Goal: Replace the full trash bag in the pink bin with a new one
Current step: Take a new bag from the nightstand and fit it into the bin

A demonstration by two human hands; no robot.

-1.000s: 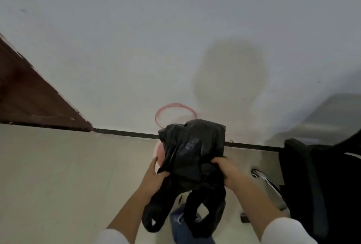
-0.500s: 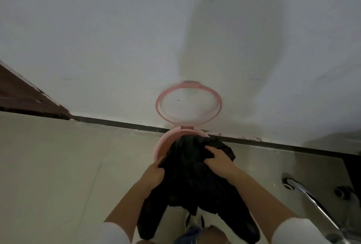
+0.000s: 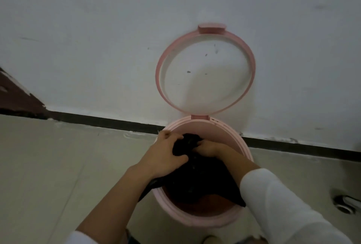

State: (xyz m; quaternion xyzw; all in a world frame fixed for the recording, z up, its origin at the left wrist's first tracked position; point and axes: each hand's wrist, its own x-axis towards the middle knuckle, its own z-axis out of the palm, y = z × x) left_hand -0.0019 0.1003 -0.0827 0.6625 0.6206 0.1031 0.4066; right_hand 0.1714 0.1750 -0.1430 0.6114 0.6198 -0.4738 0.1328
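Round pink plastic bin (image 3: 197,218): smooth, matt, ribbed rim; hinged pink plastic ring lid (image 3: 252,64) w/ same finish. Thin black plastic bag (image 3: 195,183): crinkled film, faint sheen. Pale floor tiles (image 3: 58,165): smooth, low gloss. White painted wall (image 3: 97,38): matt, scuffed. White cloth sleeve (image 3: 277,200): soft, matt. Chrome metal piece (image 3: 345,202), lower right: glossy.

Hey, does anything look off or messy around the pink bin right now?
Nothing spilled or broken. The black bag is still bunched inside the pink bin, not spread over its rim, with both the left hand and right hand gripping it. The ring lid stands open against the scuffed wall.
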